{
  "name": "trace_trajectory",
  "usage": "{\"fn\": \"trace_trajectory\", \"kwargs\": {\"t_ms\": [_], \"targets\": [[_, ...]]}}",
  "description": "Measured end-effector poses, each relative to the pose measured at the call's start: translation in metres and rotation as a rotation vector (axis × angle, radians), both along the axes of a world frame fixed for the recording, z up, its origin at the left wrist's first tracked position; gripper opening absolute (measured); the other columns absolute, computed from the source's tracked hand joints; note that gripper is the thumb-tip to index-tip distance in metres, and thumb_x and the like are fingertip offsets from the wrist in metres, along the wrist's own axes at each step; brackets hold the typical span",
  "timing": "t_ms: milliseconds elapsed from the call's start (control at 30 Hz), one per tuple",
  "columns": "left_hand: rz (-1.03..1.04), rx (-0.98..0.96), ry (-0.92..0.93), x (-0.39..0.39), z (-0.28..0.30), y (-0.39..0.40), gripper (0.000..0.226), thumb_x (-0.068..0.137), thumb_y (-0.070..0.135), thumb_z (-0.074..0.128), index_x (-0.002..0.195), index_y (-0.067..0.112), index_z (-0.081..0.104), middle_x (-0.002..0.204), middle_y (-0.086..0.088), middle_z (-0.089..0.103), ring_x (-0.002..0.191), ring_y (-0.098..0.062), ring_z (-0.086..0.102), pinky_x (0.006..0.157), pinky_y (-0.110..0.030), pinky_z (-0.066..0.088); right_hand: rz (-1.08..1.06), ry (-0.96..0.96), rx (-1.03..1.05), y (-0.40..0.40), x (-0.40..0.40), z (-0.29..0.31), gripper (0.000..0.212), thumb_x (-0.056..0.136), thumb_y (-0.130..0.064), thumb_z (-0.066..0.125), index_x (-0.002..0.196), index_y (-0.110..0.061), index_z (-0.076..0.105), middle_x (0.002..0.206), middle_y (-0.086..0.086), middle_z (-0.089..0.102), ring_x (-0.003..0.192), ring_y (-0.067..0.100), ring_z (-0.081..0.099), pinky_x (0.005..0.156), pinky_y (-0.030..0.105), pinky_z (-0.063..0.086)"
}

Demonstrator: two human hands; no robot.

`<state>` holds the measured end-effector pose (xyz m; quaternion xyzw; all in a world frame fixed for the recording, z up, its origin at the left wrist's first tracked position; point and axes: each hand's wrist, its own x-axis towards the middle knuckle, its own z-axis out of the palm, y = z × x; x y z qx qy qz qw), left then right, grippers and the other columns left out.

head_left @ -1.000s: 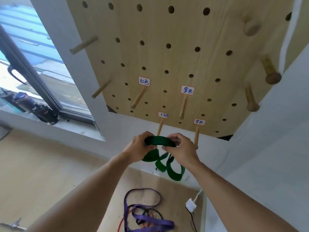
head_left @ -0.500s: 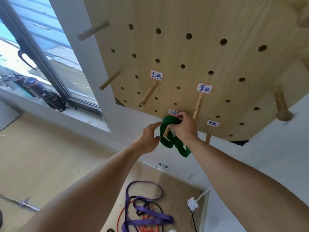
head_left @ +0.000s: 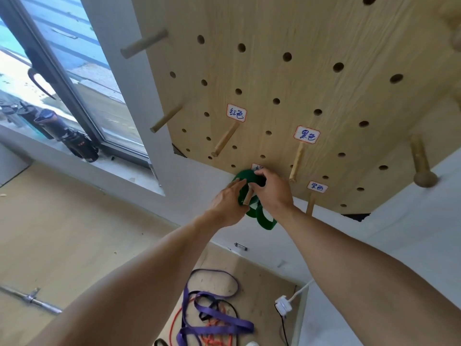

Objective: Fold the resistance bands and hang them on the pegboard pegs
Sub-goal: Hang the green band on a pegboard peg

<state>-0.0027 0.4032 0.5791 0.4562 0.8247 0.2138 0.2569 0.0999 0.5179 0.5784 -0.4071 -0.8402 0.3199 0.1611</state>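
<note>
- The right hand (head_left: pixel 273 192) curls its fingers round the top of the folded green band (head_left: pixel 264 218); its grip is narrow, closed on the band at the peg.
- The left hand (head_left: pixel 228 204) lies with fingers straight and spread, its grip wide, the fingertips (head_left: pixel 240 182) touching the band's left side.
- The green band is looped over a short wooden peg (head_left: pixel 247 198) at the lower edge of the pegboard (head_left: pixel 311 33); its free loops hang below the two hands.
- A label above this peg is half hidden by the right hand.
- To the right stand more pegs under handwritten labels, one peg (head_left: pixel 296 166) just beside the right hand.
- Near, on the floor (head_left: pixel 62 233), a purple band (head_left: pixel 212 318) lies tangled with an orange band (head_left: pixel 214 339) and a black band (head_left: pixel 232 308).
- A white plug (head_left: pixel 283 304) lies to their right.
- Far left, dark bottles (head_left: pixel 64 136) rest on the window sill (head_left: pixel 112 168).
- A metal bar (head_left: pixel 30 298) lies on the floor at near left.
</note>
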Motion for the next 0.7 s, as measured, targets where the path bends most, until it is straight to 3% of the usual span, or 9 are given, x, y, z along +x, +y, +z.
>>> {"fn": "trace_trajectory", "kwargs": {"t_ms": [100,200,300,433,533,700], "targets": [[0.054,0.014,-0.039,0.001,0.000,-0.008,0.076,0.091,0.024,0.068,0.157,0.025,0.032,0.164,-0.003,0.029,0.150,-0.025,0.031,0.121,-0.036,0.026,0.046,-0.112,0.138,0.001,-0.001,-0.001,0.041,0.101,-0.033,0.062,0.140,-0.018,0.062,0.141,0.000,0.061,0.129,0.020,0.059,0.104,0.038,0.051],[0.084,-0.010,-0.063,0.002,-0.003,-0.019,0.073,0.093,0.021,0.069,0.156,0.023,0.034,0.164,-0.004,0.029,0.151,-0.025,0.029,0.121,-0.036,0.025,0.047,-0.207,0.313,-0.002,0.001,-0.001,0.042,0.102,-0.038,0.059,0.141,-0.024,0.062,0.137,-0.003,0.054,0.126,0.017,0.053,0.090,0.031,0.047],[0.126,-0.034,-0.082,-0.001,-0.008,-0.030,0.070,0.093,0.022,0.069,0.154,0.025,0.036,0.165,-0.002,0.026,0.152,-0.024,0.026,0.121,-0.039,0.026,0.012,-0.230,0.332,-0.005,0.002,-0.002,0.043,0.101,-0.041,0.060,0.142,-0.026,0.060,0.131,-0.001,0.054,0.119,0.019,0.055,0.084,0.029,0.045],[0.172,-0.030,-0.062,-0.004,-0.009,-0.048,0.066,0.095,0.025,0.068,0.153,0.024,0.039,0.165,-0.001,0.027,0.151,-0.024,0.028,0.121,-0.038,0.026,-0.012,-0.137,0.243,-0.007,0.002,-0.003,0.039,0.100,-0.038,0.061,0.137,-0.023,0.063,0.130,0.002,0.056,0.114,0.023,0.061,0.095,0.041,0.053],[0.195,-0.041,-0.058,-0.003,-0.012,-0.068,0.064,0.095,0.026,0.068,0.153,0.023,0.040,0.164,-0.001,0.029,0.150,-0.025,0.029,0.120,-0.037,0.027,-0.059,0.003,0.241,-0.016,0.002,-0.009,0.029,0.099,-0.034,0.062,0.126,-0.025,0.068,0.125,0.000,0.060,0.107,0.024,0.063,0.091,0.044,0.053],[0.265,-0.120,-0.089,-0.002,-0.028,-0.117,0.063,0.095,0.027,0.067,0.152,0.023,0.041,0.163,0.000,0.032,0.146,-0.025,0.036,0.113,-0.033,0.033,0.011,0.172,0.283,-0.055,-0.001,-0.023,0.017,0.096,-0.021,0.063,0.109,-0.022,0.073,0.113,0.000,0.065,0.095,0.021,0.064,0.075,0.034,0.053]]}}
